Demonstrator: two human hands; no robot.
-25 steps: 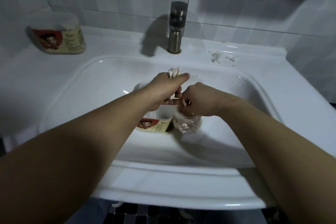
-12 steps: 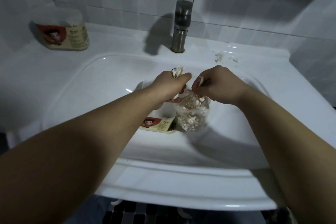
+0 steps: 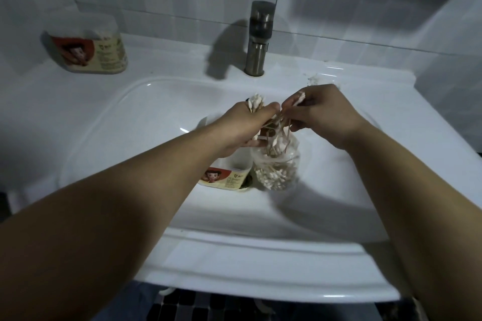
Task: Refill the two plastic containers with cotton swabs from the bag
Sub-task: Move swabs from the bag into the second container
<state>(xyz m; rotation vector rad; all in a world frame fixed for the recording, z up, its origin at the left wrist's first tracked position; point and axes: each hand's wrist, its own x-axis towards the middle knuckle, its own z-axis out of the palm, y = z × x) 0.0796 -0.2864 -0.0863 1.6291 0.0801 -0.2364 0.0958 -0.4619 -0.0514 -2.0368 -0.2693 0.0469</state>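
While our right hand is lifting swabs out of the bag, we are starting at the far left, where the closed container (image 3: 88, 45) is sitting on the counter (image 3: 169, 60), well apart from the work. Its fill is too hazy for us to read. Moving right, our left hand (image 3: 245, 125) is curling round a bundle of cotton swabs (image 3: 255, 103), their white tips poking up above the fist just as they were a second ago. Below it, the open container (image 3: 229, 176) is standing in the sink basin (image 3: 146, 112) by the drain. That wrist is partly hiding it, so we cannot tell how full it is. Just beside its right side, the clear bag (image 3: 276, 172) is slumping upright with plenty of swabs lying in its bottom. Further right, our right hand (image 3: 323, 114), which was down at the bag's mouth a second ago, is now rising clear of it. Its thumb and fingers are pinching a loose tangle of swabs (image 3: 279, 133) that is trailing back down into the bag beside the left fist. We are judging this to be another handful being gathered to join the bundle, and nothing is going into the open container yet.
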